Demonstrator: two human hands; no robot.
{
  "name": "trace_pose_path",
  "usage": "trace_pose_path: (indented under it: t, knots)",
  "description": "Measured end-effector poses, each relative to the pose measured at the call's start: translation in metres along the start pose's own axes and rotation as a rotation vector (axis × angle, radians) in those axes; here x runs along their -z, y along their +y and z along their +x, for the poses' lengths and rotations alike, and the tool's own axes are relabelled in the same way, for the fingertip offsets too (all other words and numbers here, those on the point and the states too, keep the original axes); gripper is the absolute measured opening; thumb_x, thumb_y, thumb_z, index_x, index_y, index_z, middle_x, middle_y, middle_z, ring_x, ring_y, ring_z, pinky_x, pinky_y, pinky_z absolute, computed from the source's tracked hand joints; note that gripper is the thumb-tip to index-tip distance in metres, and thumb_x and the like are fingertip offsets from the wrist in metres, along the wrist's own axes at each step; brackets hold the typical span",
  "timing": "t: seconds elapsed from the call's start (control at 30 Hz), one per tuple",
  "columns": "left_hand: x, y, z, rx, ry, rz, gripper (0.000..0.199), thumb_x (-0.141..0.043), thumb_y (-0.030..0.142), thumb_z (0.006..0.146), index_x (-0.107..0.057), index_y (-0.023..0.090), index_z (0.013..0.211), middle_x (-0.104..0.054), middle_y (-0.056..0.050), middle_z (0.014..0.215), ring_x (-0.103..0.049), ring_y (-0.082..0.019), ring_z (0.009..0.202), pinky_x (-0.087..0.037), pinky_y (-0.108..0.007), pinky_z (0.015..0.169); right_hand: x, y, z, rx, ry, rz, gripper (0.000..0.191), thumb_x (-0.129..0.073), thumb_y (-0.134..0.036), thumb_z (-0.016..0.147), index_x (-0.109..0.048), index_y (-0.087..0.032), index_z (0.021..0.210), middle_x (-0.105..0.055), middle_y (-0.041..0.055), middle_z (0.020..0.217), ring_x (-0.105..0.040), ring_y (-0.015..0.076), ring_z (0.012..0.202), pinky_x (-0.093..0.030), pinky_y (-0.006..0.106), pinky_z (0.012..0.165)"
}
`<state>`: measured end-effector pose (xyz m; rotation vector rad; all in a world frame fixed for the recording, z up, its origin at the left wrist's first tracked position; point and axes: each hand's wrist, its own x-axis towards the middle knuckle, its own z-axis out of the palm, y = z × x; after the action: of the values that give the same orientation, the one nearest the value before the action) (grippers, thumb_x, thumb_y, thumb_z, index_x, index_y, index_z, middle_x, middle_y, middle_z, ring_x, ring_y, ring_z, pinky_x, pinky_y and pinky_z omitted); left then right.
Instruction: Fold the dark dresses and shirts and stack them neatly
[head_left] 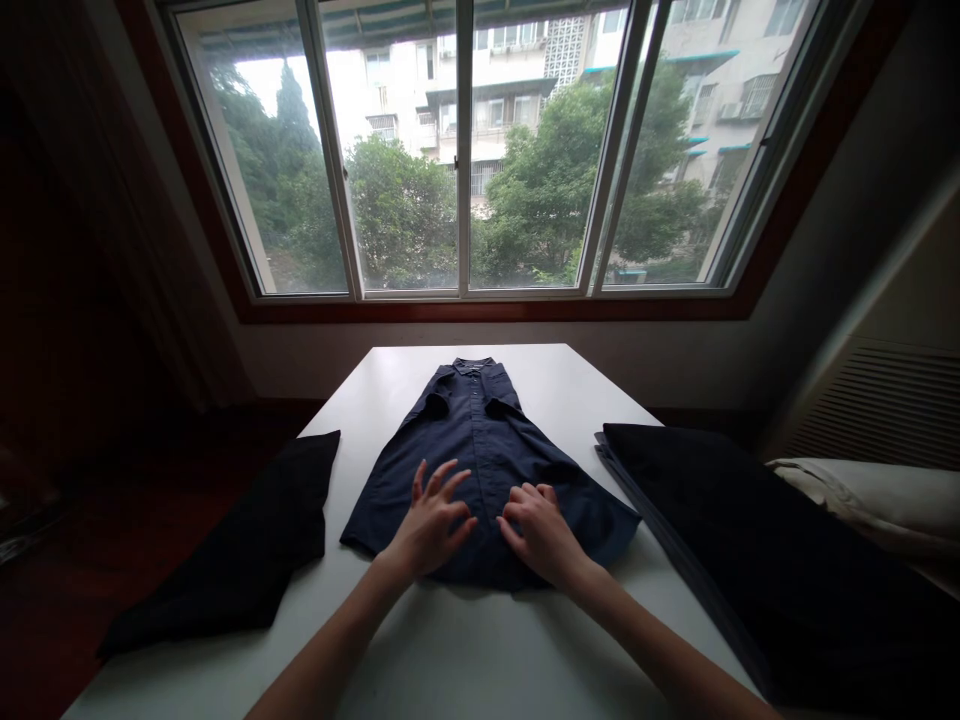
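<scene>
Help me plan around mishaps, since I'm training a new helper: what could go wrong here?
The left hand and right hand are over the lower front of the navy shirt; an uneven pull there could skew its front or crease it. The black cloth on the left reaches over the edge of the white table, so a bump might slide it off. The shirt's right hem corner lies near the dark fabric and might snag.

Forearms (322,645): cropped at lower edge. Tabletop (480,655): near edge outside frame. Dark folded cloth (750,540), right: cropped; layer count unreadable. Fingertip contact with navy shirt (480,450): indeterminate. Far-left floor area (45,620): details lost in shadow.
</scene>
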<state>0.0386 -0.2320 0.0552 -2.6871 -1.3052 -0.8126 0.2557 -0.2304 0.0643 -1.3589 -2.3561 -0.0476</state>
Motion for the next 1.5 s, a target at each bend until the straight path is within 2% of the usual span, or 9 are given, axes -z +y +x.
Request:
trace_pose_path:
  t: [0.13, 0.23, 0.47, 0.63, 0.7, 0.9, 1.1, 1.27, 1.5]
  knots:
    - [-0.017, 0.022, 0.000, -0.115, -0.068, -0.107, 0.016, -0.059, 0.032, 0.089, -0.068, 0.029, 0.102, -0.052, -0.001, 0.141, -0.030, -0.024, 0.140, -0.004, -0.054, 0.119, 0.000, -0.011, -0.003, 0.021, -0.059, 0.029, 0.022, -0.054, -0.021, 0.089, -0.066, -0.019, 0.070, -0.064, 0.0036, 0.087, -0.055, 0.0198, 0.092, -0.031, 0.036, 0.088]
    - [-0.015, 0.022, -0.001, -0.101, -0.090, -0.130, 0.013, -0.062, 0.031, 0.087, -0.069, 0.028, 0.098, -0.055, -0.002, 0.137, -0.035, -0.025, 0.136, -0.007, -0.053, 0.118, 0.005, -0.011, -0.003, 0.026, -0.122, 0.050, 0.018, -0.057, -0.025, 0.087, -0.065, -0.019, 0.071, -0.065, 0.0036, 0.087, -0.056, 0.0201, 0.092, -0.030, 0.037, 0.089]
    - [0.001, 0.013, -0.001, -0.121, -0.282, -0.215, 0.026, -0.069, 0.045, 0.082, -0.063, 0.022, 0.092, -0.064, -0.003, 0.099, -0.058, -0.019, 0.093, -0.041, -0.033, 0.089, 0.023, -0.001, -0.008, 0.099, -0.386, 0.196, 0.021, -0.067, -0.038, 0.079, -0.058, -0.019, 0.081, -0.063, -0.0024, 0.075, -0.056, 0.0165, 0.075, -0.031, 0.035, 0.084]
    - [0.001, 0.017, -0.002, -0.156, -0.324, -0.221, 0.037, -0.071, 0.052, 0.077, -0.060, 0.021, 0.091, -0.062, -0.003, 0.094, -0.057, -0.019, 0.087, -0.040, -0.030, 0.079, 0.034, 0.007, -0.009, 0.173, -0.531, 0.311, 0.046, -0.079, -0.049, 0.063, -0.057, -0.021, 0.092, -0.063, -0.0014, 0.090, -0.055, 0.0197, 0.086, -0.032, 0.035, 0.086]
    - [0.000, 0.019, -0.002, -0.167, -0.328, -0.217, 0.038, -0.073, 0.053, 0.076, -0.059, 0.021, 0.091, -0.061, -0.002, 0.093, -0.057, -0.019, 0.087, -0.039, -0.031, 0.079, 0.035, 0.009, -0.008, 0.170, -0.564, 0.339, 0.043, -0.079, -0.046, 0.065, -0.057, -0.021, 0.092, -0.062, -0.0015, 0.091, -0.055, 0.0195, 0.087, -0.032, 0.035, 0.087]
    - [0.000, 0.019, -0.002, -0.182, -0.333, -0.218, 0.035, -0.071, 0.051, 0.078, -0.057, 0.020, 0.081, -0.061, -0.002, 0.091, -0.058, -0.017, 0.085, -0.038, -0.029, 0.076, 0.038, 0.009, -0.007, 0.124, -0.538, 0.404, 0.006, -0.059, -0.024, 0.079, -0.058, -0.018, 0.079, -0.059, -0.0045, 0.075, -0.053, 0.0120, 0.071, -0.033, 0.035, 0.091]
    - [-0.001, 0.019, -0.001, -0.214, -0.337, -0.212, 0.032, -0.069, 0.050, 0.080, -0.058, 0.019, 0.082, -0.062, -0.002, 0.090, -0.059, -0.017, 0.083, -0.039, -0.029, 0.076, 0.037, 0.018, -0.001, 0.064, -0.473, 0.591, 0.010, -0.056, -0.024, 0.080, -0.061, -0.016, 0.076, -0.061, -0.0003, 0.073, -0.053, 0.0131, 0.068, -0.040, 0.024, 0.066]
    - [-0.001, 0.021, 0.000, -0.229, -0.329, -0.222, 0.030, -0.063, 0.048, 0.085, -0.058, 0.019, 0.079, -0.063, -0.002, 0.085, -0.060, -0.017, 0.080, -0.041, -0.028, 0.074, 0.031, 0.022, 0.003, 0.035, -0.360, 0.736, 0.015, -0.057, -0.030, 0.083, -0.062, -0.016, 0.078, -0.060, 0.0003, 0.075, -0.053, 0.0139, 0.071, -0.041, 0.024, 0.066]
    - [0.002, 0.017, 0.001, -0.230, -0.276, -0.202, 0.023, -0.053, 0.038, 0.092, -0.060, 0.018, 0.081, -0.064, -0.001, 0.080, -0.059, -0.014, 0.073, -0.039, -0.026, 0.070, 0.026, 0.011, 0.000, 0.072, -0.473, 0.823, 0.023, -0.058, -0.035, 0.086, -0.066, -0.015, 0.079, -0.062, 0.0012, 0.073, -0.054, 0.0131, 0.068, -0.042, 0.024, 0.066]
